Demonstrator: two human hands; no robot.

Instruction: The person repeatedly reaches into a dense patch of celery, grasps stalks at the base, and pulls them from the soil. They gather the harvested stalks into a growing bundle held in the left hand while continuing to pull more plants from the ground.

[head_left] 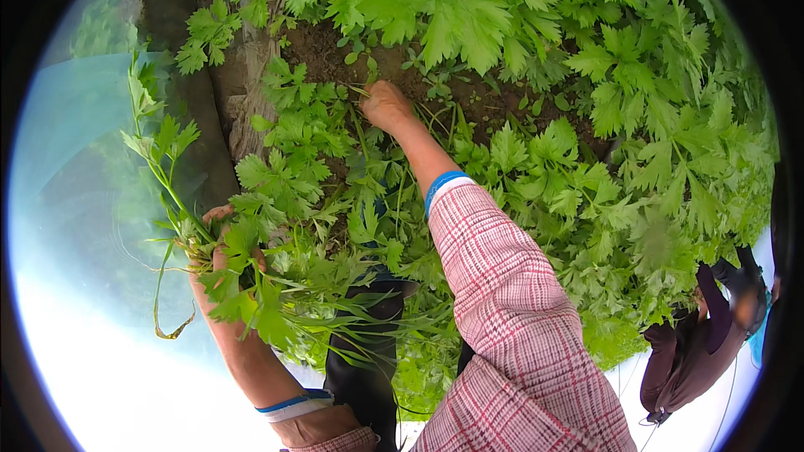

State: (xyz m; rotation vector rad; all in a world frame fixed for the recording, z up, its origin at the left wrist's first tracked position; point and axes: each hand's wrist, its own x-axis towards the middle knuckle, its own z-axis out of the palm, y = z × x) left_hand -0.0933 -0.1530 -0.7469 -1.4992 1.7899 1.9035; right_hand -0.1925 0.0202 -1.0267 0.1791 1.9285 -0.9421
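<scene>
My right hand (387, 107) reaches down to the soil (320, 53) between leafy green plants, its fingers closed on thin pale stems. At the left, my left hand (220, 238) is wrapped around a bunch of pulled greens (169, 191), with long grass blades (333, 320) and a withered blade hanging from it. Leaves cover part of that hand. Celery-like plants (465, 6) with broad lobed leaves stand beyond my right hand, and more of them grow to its right. Small seedlings (440, 85) dot the bare soil beside my right hand.
A weathered wooden board (251, 94) and a dark edge strip (201, 107) border the bed at the left, beside translucent plastic sheeting (94, 119). My dark-clad leg (364, 339) stands among plants. Another person (697, 351) in dark clothing bends at the lower right.
</scene>
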